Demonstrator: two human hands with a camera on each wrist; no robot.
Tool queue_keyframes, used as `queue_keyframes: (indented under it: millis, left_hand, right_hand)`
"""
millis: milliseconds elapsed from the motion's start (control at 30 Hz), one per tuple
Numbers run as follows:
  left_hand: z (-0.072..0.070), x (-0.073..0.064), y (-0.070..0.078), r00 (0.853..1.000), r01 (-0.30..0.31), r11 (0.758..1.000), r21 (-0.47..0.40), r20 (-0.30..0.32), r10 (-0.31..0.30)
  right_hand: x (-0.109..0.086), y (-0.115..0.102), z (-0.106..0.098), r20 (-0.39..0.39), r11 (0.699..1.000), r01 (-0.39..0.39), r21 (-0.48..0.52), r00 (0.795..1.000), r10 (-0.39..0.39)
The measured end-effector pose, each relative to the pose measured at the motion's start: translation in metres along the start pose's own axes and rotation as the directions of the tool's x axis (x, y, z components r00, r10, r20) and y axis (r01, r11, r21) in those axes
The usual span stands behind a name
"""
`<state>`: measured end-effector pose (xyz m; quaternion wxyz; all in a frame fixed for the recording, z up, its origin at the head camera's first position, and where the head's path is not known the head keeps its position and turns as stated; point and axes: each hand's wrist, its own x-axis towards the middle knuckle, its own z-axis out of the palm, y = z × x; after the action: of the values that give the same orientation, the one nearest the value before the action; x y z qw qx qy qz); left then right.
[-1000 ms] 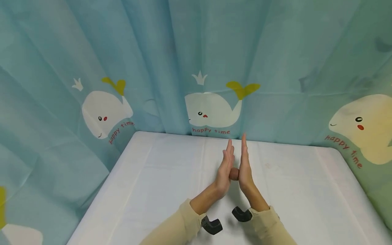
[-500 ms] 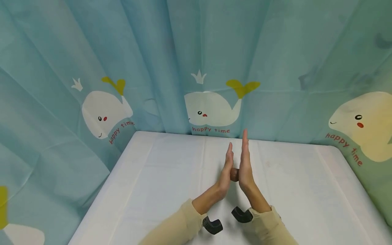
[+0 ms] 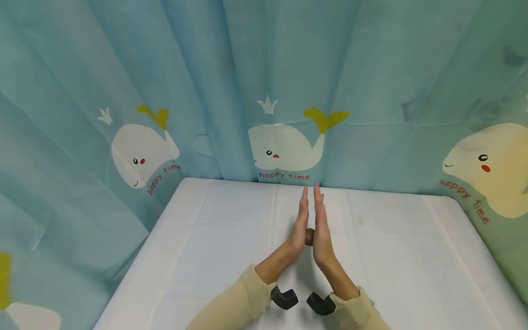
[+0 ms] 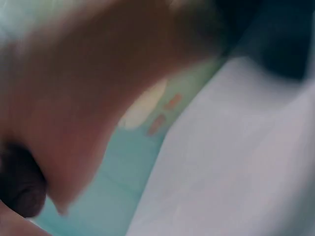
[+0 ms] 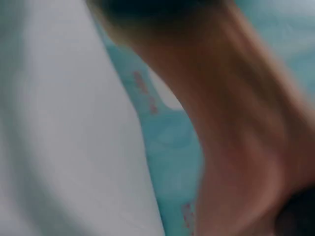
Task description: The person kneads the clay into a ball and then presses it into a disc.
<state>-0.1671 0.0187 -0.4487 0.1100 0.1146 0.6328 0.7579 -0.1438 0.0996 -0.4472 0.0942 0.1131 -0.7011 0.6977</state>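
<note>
Rolling: that seems to be the step in hand, with a brown ball [image 3: 309, 237] worked between two palms.
Left hand [image 3: 300, 228]: stretched out flat, fingers straight; its palm touches the ball but does not curl round it.
Right hand [image 3: 321, 230]: flat and straight too, its palm on the ball's other side.
Next move: I think it calls for palms sliding gently past each other, pressing evenly, so the ball won't drop or squash.
Ball's spot: between the lower parts of the hands, seemingly up above the white table [image 3: 222, 220].
Ball's look: small, brown, roundish; from the left wrist it looks darker and longer, maybe creased near one end. Too blurry to tell if it's smooth.
</note>
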Motion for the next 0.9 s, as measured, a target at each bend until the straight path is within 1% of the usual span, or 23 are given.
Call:
queue_keyframes:
  millis: [67,100,167,200,300,400,467,500,600,633,667,733,833,900]
  left_hand:
    - [0.005,-0.007,0.004,0.999,-0.02,1.0,-0.009,0.031,0.02]
    - [0.007,-0.009,0.007,0.999,-0.032,0.999,-0.017,0.033,0.033]
    - [0.007,-0.01,0.01,0.998,-0.051,0.998,-0.025,0.027,0.052]
    - [0.005,-0.008,0.01,0.998,-0.056,0.998,-0.022,0.019,0.057]
    - [-0.004,0.0,0.003,0.998,-0.066,0.997,0.028,-0.007,0.066]
    - [-0.008,0.003,-0.008,0.998,-0.066,0.994,0.086,-0.008,0.066]
    - [-0.006,-0.001,-0.012,0.998,-0.064,0.992,0.11,0.021,0.062]
    - [-0.003,-0.003,-0.013,0.997,-0.073,0.99,0.117,0.042,0.069]
    - [0.002,-0.011,-0.009,0.989,-0.114,0.987,0.117,0.107,0.102]
    - [0.003,-0.013,-0.007,0.986,-0.121,0.986,0.116,0.127,0.106]
    - [0.003,-0.013,-0.005,0.985,-0.122,0.987,0.105,0.134,0.107]
    - [0.0,-0.01,-0.004,0.987,-0.115,0.989,0.094,0.122,0.103]
    - [-0.007,-0.002,-0.004,0.994,-0.101,0.993,0.067,0.05,0.098]
    - [-0.01,0.002,-0.005,0.994,-0.113,0.992,0.063,0.014,0.113]
  right_hand:
    - [0.008,0.007,-0.009,-0.026,0.998,-0.036,0.045,0.999,0.037]
    - [0.01,0.011,-0.011,-0.033,0.996,-0.055,0.064,0.998,0.057]
    - [0.007,0.018,-0.01,-0.035,0.995,-0.076,0.069,0.996,0.078]
    - [0.003,0.019,-0.006,-0.023,0.994,-0.074,0.084,0.997,0.076]
    - [-0.012,0.014,0.007,0.013,0.996,-0.068,0.063,0.998,0.067]
    - [-0.014,0.004,0.009,0.021,0.996,-0.034,0.086,0.999,0.032]
    - [-0.008,0.002,0.004,-0.001,0.995,-0.029,0.1,1.0,0.029]
    - [-0.003,0.002,0.0,-0.016,0.994,-0.03,0.105,0.999,0.032]
    - [0.009,0.01,-0.011,-0.056,0.988,-0.064,0.14,0.996,0.072]
    - [0.01,0.014,-0.013,-0.064,0.987,-0.076,0.143,0.994,0.086]
    - [0.011,0.016,-0.013,-0.066,0.986,-0.09,0.14,0.993,0.1]
    - [0.006,0.019,-0.009,-0.05,0.989,-0.089,0.12,0.994,0.095]
    - [-0.009,0.014,0.005,0.019,0.994,-0.073,0.076,0.997,0.071]
    - [-0.015,0.009,0.011,0.047,0.996,-0.049,0.07,0.998,0.046]
